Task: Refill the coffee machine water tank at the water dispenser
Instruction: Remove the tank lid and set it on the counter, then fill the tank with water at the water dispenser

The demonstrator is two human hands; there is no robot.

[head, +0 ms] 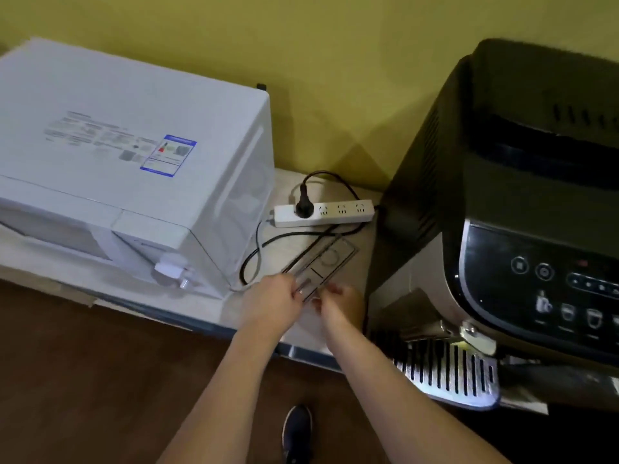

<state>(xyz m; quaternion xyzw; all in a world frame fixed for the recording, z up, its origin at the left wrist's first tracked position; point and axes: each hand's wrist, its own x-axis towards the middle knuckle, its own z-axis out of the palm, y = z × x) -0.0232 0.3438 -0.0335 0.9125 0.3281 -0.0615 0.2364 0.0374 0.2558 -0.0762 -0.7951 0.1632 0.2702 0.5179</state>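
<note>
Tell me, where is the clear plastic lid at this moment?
The clear plastic lid lies on the counter between the microwave and the coffee machine, just in front of the power strip, with both hands at its near end.

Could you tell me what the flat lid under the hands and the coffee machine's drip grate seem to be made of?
The flat lid looks like clear, glossy plastic: the counter and a black cable show through it. The drip grate looks like polished metal, silvery and reflective with slots, though chromed plastic is possible.

coffee machine [522,209] cut off right, microwave [127,155] label blurred
</note>
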